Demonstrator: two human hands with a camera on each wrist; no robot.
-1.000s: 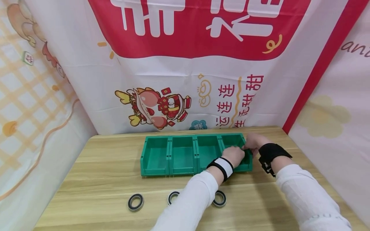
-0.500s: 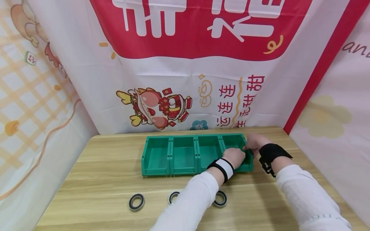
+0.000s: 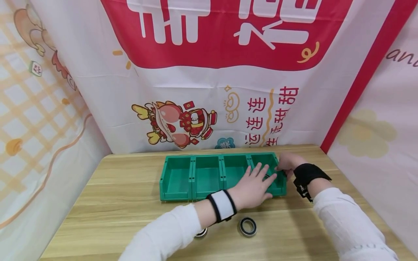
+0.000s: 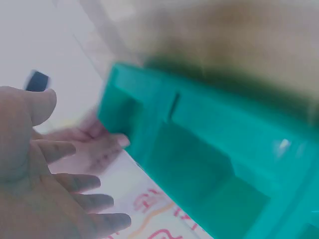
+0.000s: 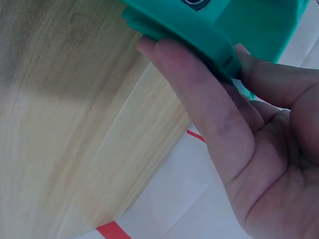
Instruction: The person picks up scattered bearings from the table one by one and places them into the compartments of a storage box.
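A row of joined green storage bins (image 3: 207, 197) stands on the wooden table. My left hand (image 3: 253, 186), fingers spread and straight, hovers over the front of the right-hand bins; in the left wrist view its palm shows nothing held. My right hand (image 3: 287, 165) grips the right side wall of the rightmost bin (image 5: 199, 37), thumb on the inside and fingers outside. Inside that bin lies a bearing (image 5: 196, 4), mostly hidden by my left fingers in the head view. On the table, a black-and-silver bearing (image 3: 248, 227) lies flat, and another bearing (image 3: 201, 233) is partly covered by my left sleeve.
Wooden table (image 3: 107, 195) surface extends left and in front of the bins. A printed cloth (image 3: 202, 79) hangs right behind the table's back edge, with more cloth at both sides.
My left hand has come out of the rightmost bin, moved left and toward me, and spread its fingers. The left sleeve now hides the leftmost bearing. My right hand keeps its grip.
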